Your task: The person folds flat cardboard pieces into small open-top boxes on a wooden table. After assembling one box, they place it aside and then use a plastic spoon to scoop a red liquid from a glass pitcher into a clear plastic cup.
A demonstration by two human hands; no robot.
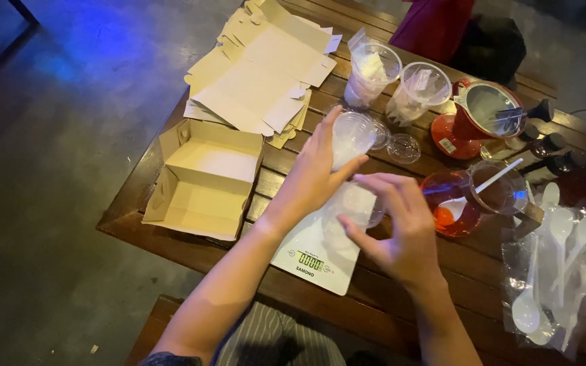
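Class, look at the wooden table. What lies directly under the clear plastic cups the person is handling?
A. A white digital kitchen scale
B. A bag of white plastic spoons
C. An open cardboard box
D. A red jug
A. The white digital kitchen scale lies on the wooden slatted table directly under the clear plastic cups, which the left hand and right hand hold; the open cardboard box sits off to one side.

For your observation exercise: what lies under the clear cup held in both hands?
A white kitchen scale on the wooden table. The hands and cup cover most of its platform; only its display edge shows.
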